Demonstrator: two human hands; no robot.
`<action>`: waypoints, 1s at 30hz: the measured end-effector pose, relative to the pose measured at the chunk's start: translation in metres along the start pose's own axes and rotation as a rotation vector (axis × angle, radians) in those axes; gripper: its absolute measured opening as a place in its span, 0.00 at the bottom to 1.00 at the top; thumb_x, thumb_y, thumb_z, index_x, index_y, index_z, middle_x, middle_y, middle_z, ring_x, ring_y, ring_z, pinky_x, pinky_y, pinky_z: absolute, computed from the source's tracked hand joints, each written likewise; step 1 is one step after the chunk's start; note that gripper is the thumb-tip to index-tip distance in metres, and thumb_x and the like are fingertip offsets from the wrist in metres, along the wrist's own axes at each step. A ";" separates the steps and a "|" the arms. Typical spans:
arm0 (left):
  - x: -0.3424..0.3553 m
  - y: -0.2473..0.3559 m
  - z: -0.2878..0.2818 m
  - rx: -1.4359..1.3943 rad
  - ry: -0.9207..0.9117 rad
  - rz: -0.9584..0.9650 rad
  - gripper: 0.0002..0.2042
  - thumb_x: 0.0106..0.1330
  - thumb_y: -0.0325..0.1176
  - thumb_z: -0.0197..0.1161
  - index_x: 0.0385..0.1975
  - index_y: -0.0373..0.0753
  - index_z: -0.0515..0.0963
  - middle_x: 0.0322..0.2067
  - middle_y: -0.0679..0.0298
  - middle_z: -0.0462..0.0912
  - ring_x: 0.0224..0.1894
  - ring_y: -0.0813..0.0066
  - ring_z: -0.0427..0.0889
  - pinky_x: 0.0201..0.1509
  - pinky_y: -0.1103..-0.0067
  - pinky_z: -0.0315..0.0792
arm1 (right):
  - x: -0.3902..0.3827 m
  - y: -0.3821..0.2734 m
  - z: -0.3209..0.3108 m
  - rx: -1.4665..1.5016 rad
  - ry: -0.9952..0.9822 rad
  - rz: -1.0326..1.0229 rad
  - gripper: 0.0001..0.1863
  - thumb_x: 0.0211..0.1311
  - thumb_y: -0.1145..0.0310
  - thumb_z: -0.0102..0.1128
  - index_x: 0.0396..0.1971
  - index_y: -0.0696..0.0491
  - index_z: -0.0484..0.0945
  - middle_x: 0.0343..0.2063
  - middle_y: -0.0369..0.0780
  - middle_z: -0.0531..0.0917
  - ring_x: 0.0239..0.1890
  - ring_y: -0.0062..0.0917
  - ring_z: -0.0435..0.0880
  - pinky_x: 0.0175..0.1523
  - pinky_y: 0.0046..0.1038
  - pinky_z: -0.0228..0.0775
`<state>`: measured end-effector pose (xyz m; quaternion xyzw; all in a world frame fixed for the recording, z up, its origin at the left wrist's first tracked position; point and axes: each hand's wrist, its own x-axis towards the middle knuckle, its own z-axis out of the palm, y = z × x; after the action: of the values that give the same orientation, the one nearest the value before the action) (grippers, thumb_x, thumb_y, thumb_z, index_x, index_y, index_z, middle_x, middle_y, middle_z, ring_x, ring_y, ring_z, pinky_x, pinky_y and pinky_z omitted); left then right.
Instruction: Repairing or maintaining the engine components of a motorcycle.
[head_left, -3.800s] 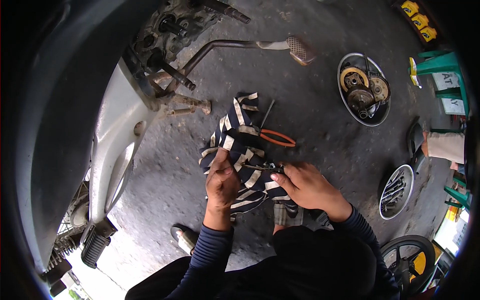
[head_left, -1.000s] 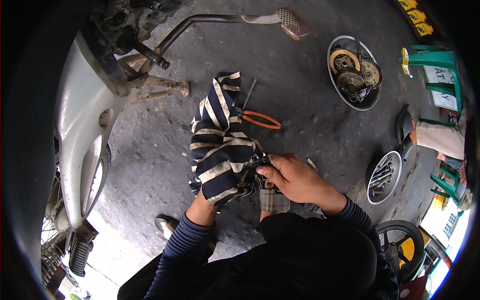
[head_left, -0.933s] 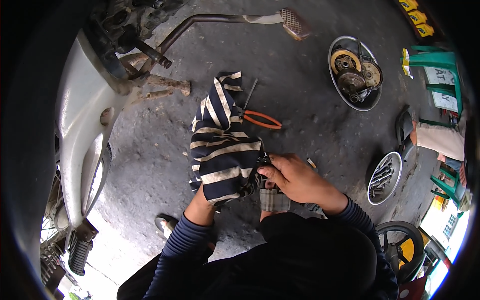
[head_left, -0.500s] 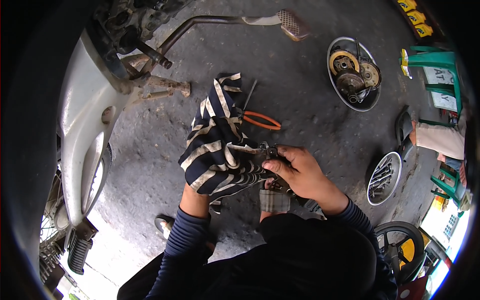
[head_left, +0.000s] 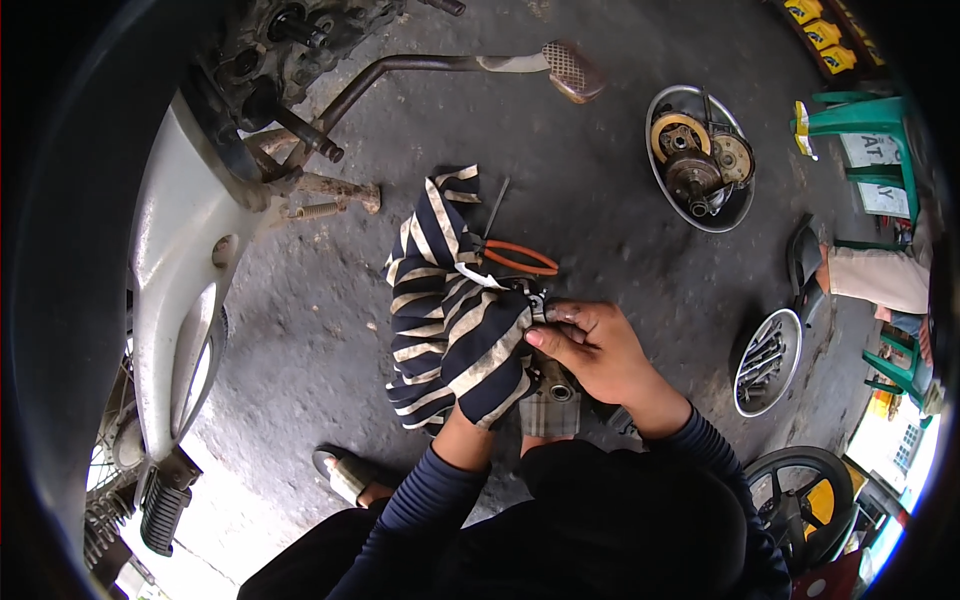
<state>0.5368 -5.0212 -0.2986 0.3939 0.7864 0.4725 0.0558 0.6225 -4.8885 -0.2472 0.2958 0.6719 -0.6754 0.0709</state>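
A navy and cream striped cloth [head_left: 425, 310] drapes over my left hand [head_left: 470, 437], covering its fingers; only the wrist end shows. The hand is closed in the cloth, which presses against a small dark metal part [head_left: 537, 303]. Thumb and fingers of my right hand [head_left: 592, 345] pinch that part from the other side. Much of it is hidden, so its kind is unclear. Below the hands, partly covered, is a larger metal piece with a round hole [head_left: 562, 393]. Orange-handled pliers [head_left: 520, 257] lie on the floor just beyond the cloth, beside a thin metal rod [head_left: 497, 208].
At left stands a motorcycle with a silver body panel [head_left: 170, 290] and a pedal lever [head_left: 430, 63] reaching over the floor. Right are a metal basin of engine parts [head_left: 738, 212], a bowl of wrenches [head_left: 790, 372], a wheel [head_left: 838, 490], green chairs [head_left: 860, 120] and another person's leg [head_left: 875, 278].
My left hand has moved right with the cloth, turning it so its folds lie differently against the metal part. My right hand keeps its pinch in nearly the same place. The view has shifted slightly.
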 end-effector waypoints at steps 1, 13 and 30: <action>0.003 -0.002 -0.004 -0.042 0.010 0.145 0.17 0.48 0.25 0.65 0.41 0.34 0.80 0.38 0.55 0.82 0.41 0.55 0.82 0.47 0.68 0.76 | -0.003 0.003 -0.002 -0.005 0.011 -0.008 0.09 0.61 0.71 0.68 0.35 0.62 0.82 0.26 0.32 0.83 0.31 0.08 0.74 0.36 0.18 0.70; -0.005 -0.003 0.014 -0.141 0.010 -0.035 0.16 0.51 0.25 0.67 0.42 0.34 0.80 0.36 0.56 0.82 0.38 0.57 0.82 0.45 0.71 0.76 | -0.003 -0.001 0.012 -0.564 0.254 -0.457 0.16 0.53 0.76 0.66 0.44 0.59 0.78 0.40 0.48 0.79 0.38 0.38 0.85 0.41 0.35 0.79; -0.002 -0.013 -0.024 -0.619 -0.126 -0.522 0.16 0.67 0.25 0.55 0.54 0.33 0.71 0.45 0.57 0.81 0.45 0.67 0.82 0.48 0.76 0.78 | 0.008 0.030 0.018 -0.074 -0.141 -0.118 0.41 0.57 0.56 0.71 0.62 0.61 0.60 0.43 0.44 0.81 0.46 0.31 0.82 0.53 0.31 0.72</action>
<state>0.5193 -5.0424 -0.2965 0.1737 0.6756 0.6319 0.3378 0.6251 -4.9056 -0.2782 0.2047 0.7058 -0.6723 0.0890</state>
